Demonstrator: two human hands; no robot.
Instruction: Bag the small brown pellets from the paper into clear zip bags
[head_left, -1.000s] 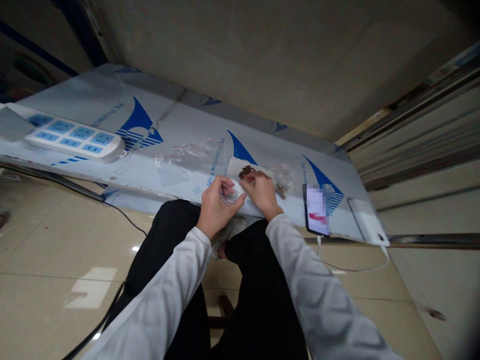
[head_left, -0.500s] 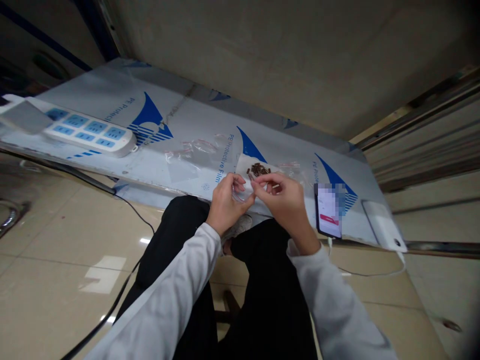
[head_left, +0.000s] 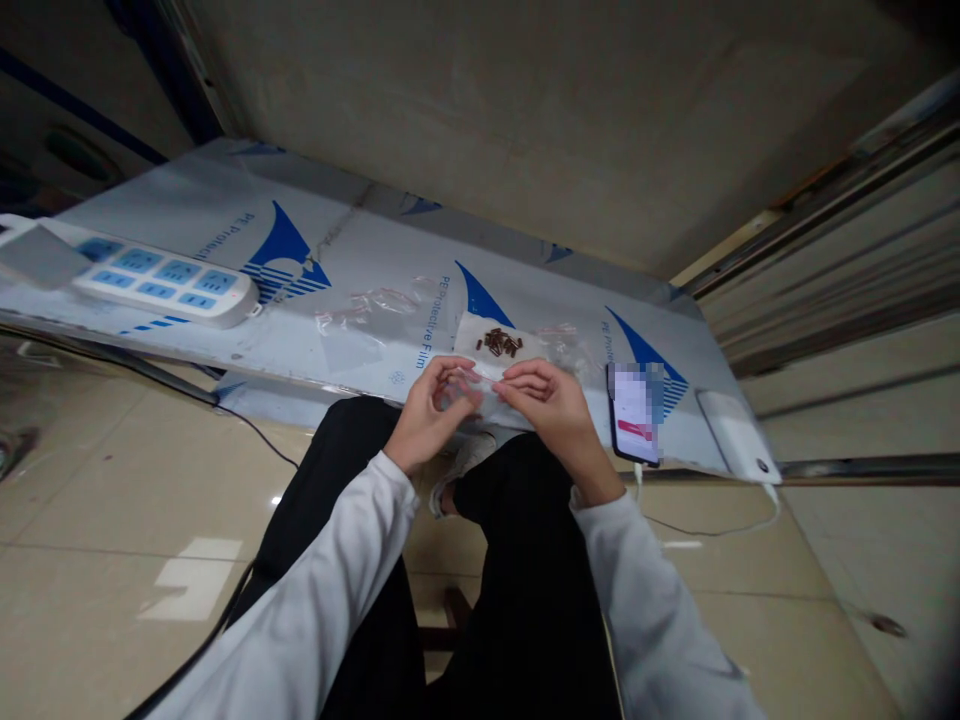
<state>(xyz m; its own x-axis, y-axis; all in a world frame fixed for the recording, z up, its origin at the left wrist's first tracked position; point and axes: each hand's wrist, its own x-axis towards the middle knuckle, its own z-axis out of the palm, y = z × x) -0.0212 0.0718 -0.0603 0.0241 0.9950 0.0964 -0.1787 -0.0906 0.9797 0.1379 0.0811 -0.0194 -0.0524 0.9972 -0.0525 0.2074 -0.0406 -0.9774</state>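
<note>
The right hand (head_left: 546, 395), over the heap of small dark-brown stubby pieces (head_left: 502, 343) a second ago, now pinches the edge of a small clear plastic bag with a reddish strip (head_left: 481, 378), while the left hand (head_left: 431, 408) grips its other side with curled fingers. The heap lies uncovered on the flat white sheet (head_left: 469, 326) just beyond, so the work seems centred on the bag

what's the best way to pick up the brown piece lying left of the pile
Probably pinch its sides with thumb and fingertip, coming from the left: the small brown piece lies apart on the white sheet, and the pile sits to its right.
</note>
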